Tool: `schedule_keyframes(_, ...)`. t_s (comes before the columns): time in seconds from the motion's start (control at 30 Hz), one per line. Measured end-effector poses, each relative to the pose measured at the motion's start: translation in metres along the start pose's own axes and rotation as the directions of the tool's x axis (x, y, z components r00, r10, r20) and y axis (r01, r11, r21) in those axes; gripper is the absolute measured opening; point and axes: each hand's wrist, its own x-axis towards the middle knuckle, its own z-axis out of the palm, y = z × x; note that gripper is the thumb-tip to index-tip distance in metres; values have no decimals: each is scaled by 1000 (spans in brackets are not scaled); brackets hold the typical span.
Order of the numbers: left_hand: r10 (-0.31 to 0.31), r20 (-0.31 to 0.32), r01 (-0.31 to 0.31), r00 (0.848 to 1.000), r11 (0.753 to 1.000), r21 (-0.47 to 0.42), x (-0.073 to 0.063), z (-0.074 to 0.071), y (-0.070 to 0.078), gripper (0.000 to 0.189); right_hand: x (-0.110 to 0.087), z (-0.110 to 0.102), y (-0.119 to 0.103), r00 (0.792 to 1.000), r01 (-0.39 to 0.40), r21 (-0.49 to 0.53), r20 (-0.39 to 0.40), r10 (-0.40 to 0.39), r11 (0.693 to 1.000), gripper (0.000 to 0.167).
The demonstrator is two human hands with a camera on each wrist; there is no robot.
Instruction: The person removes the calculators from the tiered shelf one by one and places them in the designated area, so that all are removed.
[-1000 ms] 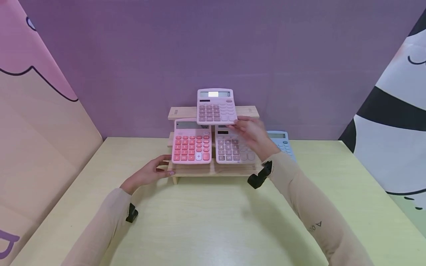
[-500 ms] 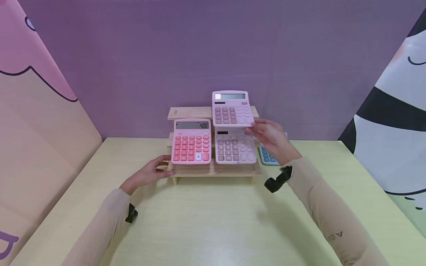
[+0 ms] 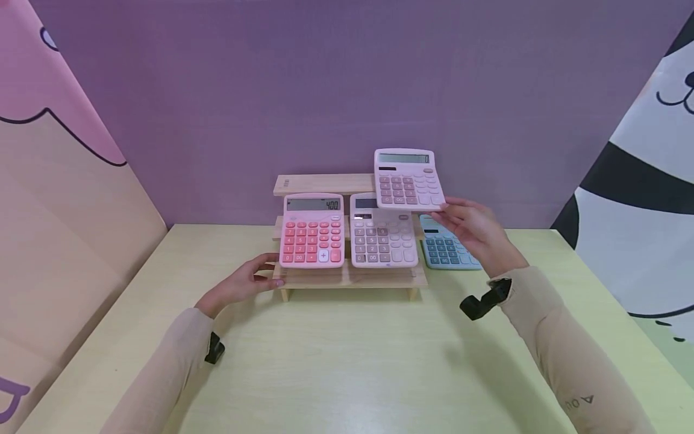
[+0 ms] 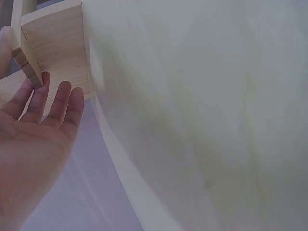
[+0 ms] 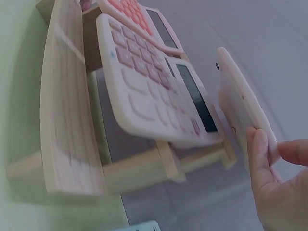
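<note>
My right hand [image 3: 477, 232] pinches the lower right corner of a pale pink calculator [image 3: 406, 181] between thumb and fingers. It is held in the air above the right end of a stepped wooden rack [image 3: 325, 182]. In the right wrist view, the back of this held calculator [image 5: 236, 101] shows, apart from the rack. My left hand [image 3: 241, 285] holds the left end of the rack's lowest board, thumb at the front and fingers beyond its end. Leaning side by side on the rack are a pink calculator with red keys [image 3: 311, 231] and another pale pink calculator [image 3: 384, 241].
A blue calculator [image 3: 447, 250] lies to the right of the rack, partly hidden by my right hand. The rack stands on a pale wooden table [image 3: 336, 355]. A purple backdrop [image 3: 217, 120] rises behind it, with printed panels at both sides.
My right hand has carried the pale pink calculator to the right, from above the rack's middle to its right end. More of the blue calculator shows. The left hand has stayed put.
</note>
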Motion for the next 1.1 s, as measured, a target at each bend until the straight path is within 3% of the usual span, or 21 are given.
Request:
schedule_keyframes(0.23, 9, -2, -9, 1000, 1000, -5, -1, 0, 1, 72, -7, -23, -9, 999, -14, -1, -38, 14, 1000, 63)
schedule_keyframes(0.33, 11, -2, -11, 1000, 1000, -5, -1, 0, 1, 72, -10, -34, -11, 998, -13, 25, -54, 14, 1000, 54)
schedule_keyframes(0.63, 5, -6, -5, 1000, 1000, 2, -1, 0, 1, 74, -24, -74, -14, 1000, 15, 155, 3, -16, 988, 22)
schedule_keyframes(0.87, 15, -8, -15, 1000, 1000, 7, -1, -1, 1, 72, -32, -102, -13, 1000, 21, 202, -17, -18, 979, 23)
schedule_keyframes(1.1, 26, -9, -26, 1000, 1000, 13, -2, 0, 2, 70, -38, -130, -10, 999, -24, 247, -27, 31, 969, 20)
